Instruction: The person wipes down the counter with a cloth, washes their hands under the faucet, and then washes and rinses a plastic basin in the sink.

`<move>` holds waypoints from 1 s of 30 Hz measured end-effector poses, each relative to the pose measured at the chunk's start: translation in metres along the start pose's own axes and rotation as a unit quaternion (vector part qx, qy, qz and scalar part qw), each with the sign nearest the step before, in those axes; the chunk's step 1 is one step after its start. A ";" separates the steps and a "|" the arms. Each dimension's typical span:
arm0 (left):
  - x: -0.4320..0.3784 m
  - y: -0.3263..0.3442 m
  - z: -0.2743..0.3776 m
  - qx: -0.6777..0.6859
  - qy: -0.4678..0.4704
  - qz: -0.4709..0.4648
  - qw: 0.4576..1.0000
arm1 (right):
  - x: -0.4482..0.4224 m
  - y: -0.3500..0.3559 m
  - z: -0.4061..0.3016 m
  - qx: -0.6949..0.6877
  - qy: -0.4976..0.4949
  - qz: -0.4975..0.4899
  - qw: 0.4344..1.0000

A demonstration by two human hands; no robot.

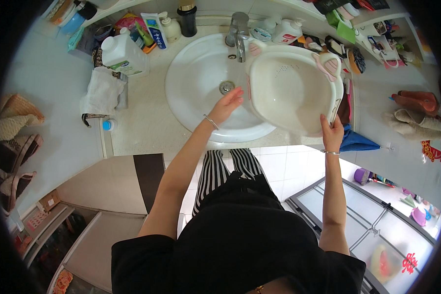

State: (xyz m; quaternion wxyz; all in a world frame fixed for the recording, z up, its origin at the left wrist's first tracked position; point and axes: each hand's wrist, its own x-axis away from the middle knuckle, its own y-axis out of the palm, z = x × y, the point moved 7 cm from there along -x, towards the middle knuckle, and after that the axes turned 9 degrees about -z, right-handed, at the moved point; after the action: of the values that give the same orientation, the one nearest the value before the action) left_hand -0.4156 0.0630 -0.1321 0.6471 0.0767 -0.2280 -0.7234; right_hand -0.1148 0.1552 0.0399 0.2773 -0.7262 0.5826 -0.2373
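A cream plastic washbasin (292, 92) with pink-and-white ear shapes on its rim is over the right side of the white ceramic sink (191, 92) and the counter. Its inside faces up, with a few drops or small marks near the far wall. My right hand (332, 134) grips its near right rim, thumb on the inner side. Over the sink, my left hand (226, 104) holds nothing, its fingertips close to the basin's pink left edge; a small gap seems to show between them. Behind the sink stands a chrome faucet (239, 35), and the metal drain (227, 87) lies beyond my left hand.
On the counter's left are a white jug (125, 53), a white cloth (104, 88) and a blue-capped bottle (109, 125). A toothpaste tube (155, 31) and pump bottle (170, 29) stand at the back. Soap bottles (287, 32) sit behind the basin; a blue cloth (358, 141) hangs right.
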 end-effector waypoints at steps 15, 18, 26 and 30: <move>0.051 -0.071 -0.013 -0.248 -0.081 0.225 0.939 | -0.039 0.135 0.067 -0.007 0.163 -0.234 0.958; 0.043 -0.098 -0.032 -0.235 -0.035 0.256 0.937 | -0.066 0.167 0.077 0.001 0.157 -0.231 0.960; 0.036 -0.102 -0.017 -0.429 0.054 0.350 0.831 | -0.072 0.169 -0.020 0.104 -0.299 0.038 0.948; -0.026 -0.052 0.010 0.023 0.066 0.336 0.939 | -0.095 0.278 -0.014 -0.501 0.219 -0.227 0.806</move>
State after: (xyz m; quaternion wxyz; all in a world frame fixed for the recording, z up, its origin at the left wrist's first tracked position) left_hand -0.4626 0.0936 -0.1502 0.8642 0.0586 -0.2139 -0.4517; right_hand -0.3426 0.1997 -0.1404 -0.3218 -0.8042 0.4848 -0.1216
